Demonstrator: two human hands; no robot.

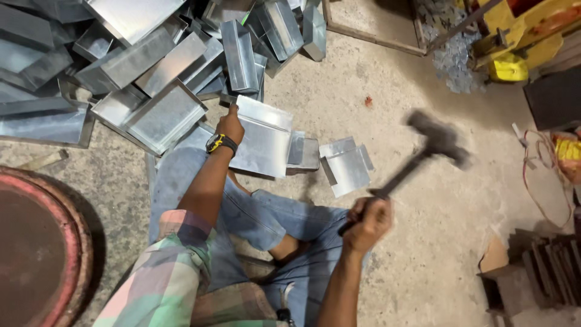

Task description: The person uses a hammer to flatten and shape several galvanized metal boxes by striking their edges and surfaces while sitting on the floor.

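Observation:
My left hand (230, 125), with a black and yellow watch on the wrist, grips the left edge of a folded sheet-metal piece (264, 139) lying on the floor in front of my knees. My right hand (367, 223) is closed on the handle of a dark hammer (437, 140), raised to the right of the piece and blurred by motion. A small metal block (304, 154) lies just right of the held piece. A smaller bent metal sheet (345, 166) rests beside it.
A large pile of galvanised metal trays and channels (151, 66) fills the upper left. A round rusty red disc (30, 242) lies at the left. Yellow machinery (520, 36) and metal scraps sit top right; dark stacked pieces (551, 266) lie lower right. The floor is concrete.

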